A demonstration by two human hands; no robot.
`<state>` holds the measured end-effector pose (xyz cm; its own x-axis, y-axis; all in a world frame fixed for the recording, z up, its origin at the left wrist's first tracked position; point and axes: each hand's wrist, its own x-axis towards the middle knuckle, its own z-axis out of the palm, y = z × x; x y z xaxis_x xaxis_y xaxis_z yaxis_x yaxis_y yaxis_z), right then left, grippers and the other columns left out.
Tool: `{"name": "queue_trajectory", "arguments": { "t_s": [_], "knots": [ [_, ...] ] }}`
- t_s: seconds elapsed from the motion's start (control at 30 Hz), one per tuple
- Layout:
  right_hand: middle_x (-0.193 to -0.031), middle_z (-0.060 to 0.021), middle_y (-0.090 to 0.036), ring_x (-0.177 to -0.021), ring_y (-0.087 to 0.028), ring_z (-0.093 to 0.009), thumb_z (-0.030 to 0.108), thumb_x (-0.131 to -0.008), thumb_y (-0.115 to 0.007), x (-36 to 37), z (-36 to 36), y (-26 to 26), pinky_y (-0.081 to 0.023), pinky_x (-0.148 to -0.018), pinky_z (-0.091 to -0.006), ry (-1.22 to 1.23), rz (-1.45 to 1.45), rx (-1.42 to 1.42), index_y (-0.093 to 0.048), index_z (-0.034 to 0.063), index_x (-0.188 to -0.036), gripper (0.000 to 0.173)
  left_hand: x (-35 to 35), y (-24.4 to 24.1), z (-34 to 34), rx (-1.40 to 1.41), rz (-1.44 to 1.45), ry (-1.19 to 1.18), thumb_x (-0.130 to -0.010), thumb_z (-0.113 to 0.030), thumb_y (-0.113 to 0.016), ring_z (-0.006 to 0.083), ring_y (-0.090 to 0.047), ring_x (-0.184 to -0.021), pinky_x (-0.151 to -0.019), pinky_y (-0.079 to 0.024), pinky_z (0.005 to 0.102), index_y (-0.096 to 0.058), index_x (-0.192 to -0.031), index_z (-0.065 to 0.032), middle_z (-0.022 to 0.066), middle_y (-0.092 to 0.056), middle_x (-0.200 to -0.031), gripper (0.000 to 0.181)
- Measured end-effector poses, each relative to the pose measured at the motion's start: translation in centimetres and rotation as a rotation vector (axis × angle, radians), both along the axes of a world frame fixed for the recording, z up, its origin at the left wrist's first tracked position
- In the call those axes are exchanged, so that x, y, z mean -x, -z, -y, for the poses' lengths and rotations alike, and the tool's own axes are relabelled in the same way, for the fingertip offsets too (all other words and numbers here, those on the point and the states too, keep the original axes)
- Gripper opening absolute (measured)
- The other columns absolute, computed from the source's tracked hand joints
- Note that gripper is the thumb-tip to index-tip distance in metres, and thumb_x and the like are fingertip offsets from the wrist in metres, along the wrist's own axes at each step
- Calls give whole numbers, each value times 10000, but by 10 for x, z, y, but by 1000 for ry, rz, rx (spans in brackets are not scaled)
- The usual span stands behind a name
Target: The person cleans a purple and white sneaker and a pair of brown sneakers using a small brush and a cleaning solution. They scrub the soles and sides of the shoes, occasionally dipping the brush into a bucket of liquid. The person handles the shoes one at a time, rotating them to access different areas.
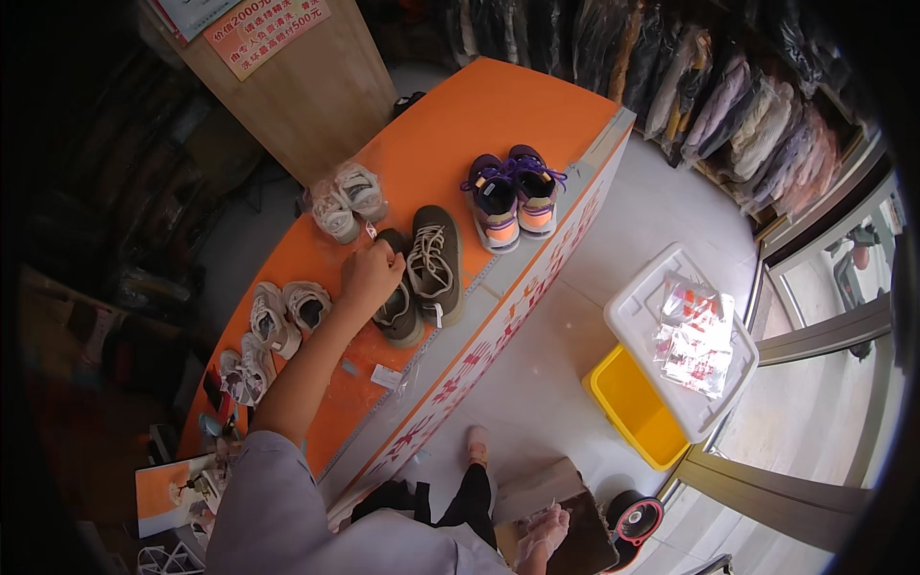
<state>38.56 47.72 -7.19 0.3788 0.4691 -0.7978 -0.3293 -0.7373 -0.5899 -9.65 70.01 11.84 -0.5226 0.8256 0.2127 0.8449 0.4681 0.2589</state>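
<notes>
My left hand (pixel 372 272) reaches over the orange counter, its fingers curled above one shoe of a dark brown pair with pale laces. That shoe (pixel 399 316) is partly hidden by the hand; whether the fingers grip it cannot be seen. Its mate (pixel 435 266) stands upright alongside, with a small white tag at its heel. Low in the view is my right hand (pixel 548 530), fingers bent, with thin clear plastic around it. It is over an opened cardboard box (pixel 539 489); whether it holds anything is unclear.
The orange counter (pixel 460 108) also bears purple-laced sneakers (pixel 514 198), plastic-wrapped white shoes (pixel 346 201), pale sneakers (pixel 277 320) and smaller shoes (pixel 248 370). On the floor, a yellow bin (pixel 632 402) has its white lid (pixel 643 287) askew under plastic packets. Bagged garments (pixel 755 136) hang behind.
</notes>
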Motion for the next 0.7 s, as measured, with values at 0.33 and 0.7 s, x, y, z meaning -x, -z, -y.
{"name": "queue_trajectory", "arguments": {
  "t_s": [0.33, 0.7],
  "knots": [
    [-556, 48, -369, -473, -357, -87, 214, -945, -552, 35, -39, -46, -307, -429, -270, -186, 8, -49, -417, 156, -721, 268, -9, 81, -2, 358, 491, -463, -814, -483, -625, 345, -669, -962, -826, -527, 425, -718, -963, -9, 215, -688, -1006, 505],
    [-513, 29, -380, -410, -343, -94, 253, -972, -544, 29, -28, -42, -294, -390, -253, -271, -2, -137, -444, 144, -754, 263, 101, 53, 65, -713, 1235, -121, -883, -123, -569, 272, -640, -706, -632, -473, 363, -676, -898, 43, 116, -657, -808, 198]
  ]
}}
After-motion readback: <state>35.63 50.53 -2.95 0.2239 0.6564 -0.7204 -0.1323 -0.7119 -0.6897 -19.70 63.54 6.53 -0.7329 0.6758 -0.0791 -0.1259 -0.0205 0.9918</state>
